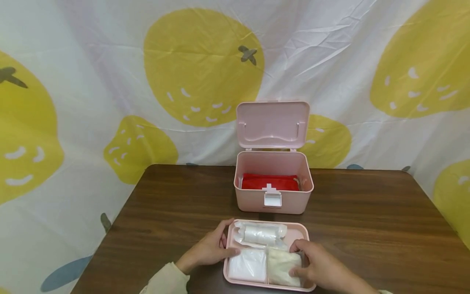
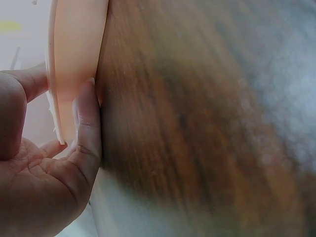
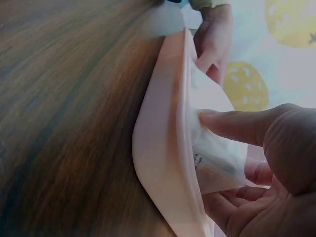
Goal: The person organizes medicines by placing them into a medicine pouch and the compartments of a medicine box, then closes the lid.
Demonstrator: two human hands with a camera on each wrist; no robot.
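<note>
A shallow pink tray (image 1: 296, 231) lies on the table in front of the person. My left hand (image 1: 210, 248) grips its left side, thumb over the rim and fingers along the outer wall, as the left wrist view shows. In the tray's front right part is a cream-coloured folded cloth packet (image 1: 282, 264) in clear wrapping. My right hand (image 1: 321, 264) pinches that packet by its right side, thumb on the near face and fingers behind. Beside it sits a white folded packet (image 1: 247, 264) in plastic. Along the back of the tray lies a wrapped white roll (image 1: 260, 234), perhaps bandage.
Behind the tray stands a pink box (image 1: 249, 203) with its lid (image 1: 272, 122) raised and a white cross latch (image 1: 272, 198). A red pouch (image 1: 257, 182) is inside. The dark wooden table (image 1: 176, 204) ends at a lemon-print curtain (image 1: 205, 65).
</note>
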